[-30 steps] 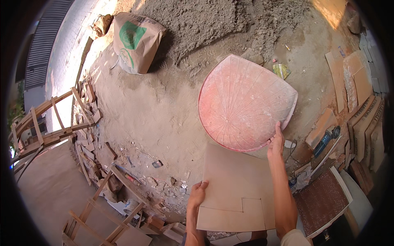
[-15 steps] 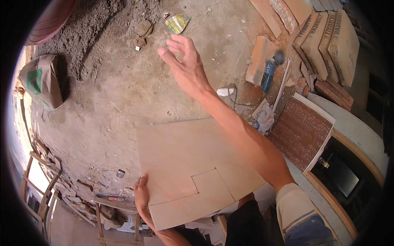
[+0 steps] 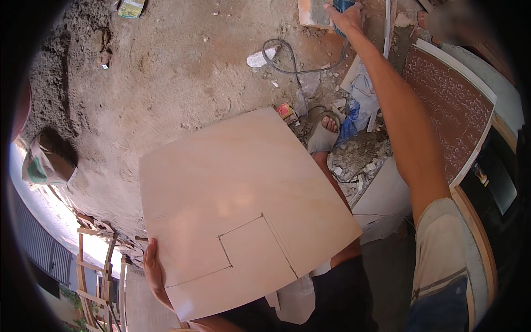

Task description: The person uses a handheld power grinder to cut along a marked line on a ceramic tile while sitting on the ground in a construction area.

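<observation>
The left hand (image 3: 153,271) has its fingers curled round the left edge of a large beige tile (image 3: 210,177), which lies tilted in front of the person's legs, marked with a stepped dark line near its lower edge. Half a second ago this hand held the same edge.

The right hand (image 3: 349,22) has changed most: a second ago it was at the rim of a pink conical hat, then it hung empty over the ground with fingers loosely spread. Now the arm is stretched out to a blue angle grinder (image 3: 344,6), thumb and fingers on either side of its body; how firmly they are closed, I cannot tell. The grinder is beside an orange-and-grey block (image 3: 315,13), and a grey cord (image 3: 296,71) loops nearby on the ground.

The view has swung, bringing a sandalled foot (image 3: 325,133) into sight beyond the tile's right edge.
</observation>
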The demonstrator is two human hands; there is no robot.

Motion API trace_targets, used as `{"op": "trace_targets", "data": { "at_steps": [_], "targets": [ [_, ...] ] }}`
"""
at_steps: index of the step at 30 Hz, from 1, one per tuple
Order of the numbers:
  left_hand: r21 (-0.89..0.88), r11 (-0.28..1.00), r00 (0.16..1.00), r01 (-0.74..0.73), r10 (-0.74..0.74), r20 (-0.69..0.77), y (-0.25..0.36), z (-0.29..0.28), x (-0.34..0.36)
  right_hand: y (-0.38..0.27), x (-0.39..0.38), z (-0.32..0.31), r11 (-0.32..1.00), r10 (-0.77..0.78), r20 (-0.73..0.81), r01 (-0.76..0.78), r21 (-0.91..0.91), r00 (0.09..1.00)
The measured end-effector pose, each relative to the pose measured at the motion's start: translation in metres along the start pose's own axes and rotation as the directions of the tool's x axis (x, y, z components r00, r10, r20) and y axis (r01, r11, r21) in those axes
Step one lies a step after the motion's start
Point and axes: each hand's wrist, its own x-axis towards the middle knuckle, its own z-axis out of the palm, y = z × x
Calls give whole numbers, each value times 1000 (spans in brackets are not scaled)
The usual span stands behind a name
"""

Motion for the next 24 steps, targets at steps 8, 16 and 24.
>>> {"op": "trace_targets", "data": {
  "at_steps": [8, 16, 24],
  "targets": [
    [97, 993, 996, -69, 75, -53, 8, 8, -19, 39, 14, -25, 988, -51, 181, 23, 152, 982],
    [135, 984, 988, -119, 130, -80, 37, 14, -40, 136, -164, -130, 930, -35, 310, -83, 359, 950],
    [189, 974, 987, -122, 139, -80, 51, 23, -50, 287, -409, -152, 830, 429, 401, -529, 180, 810]
  ]
}}
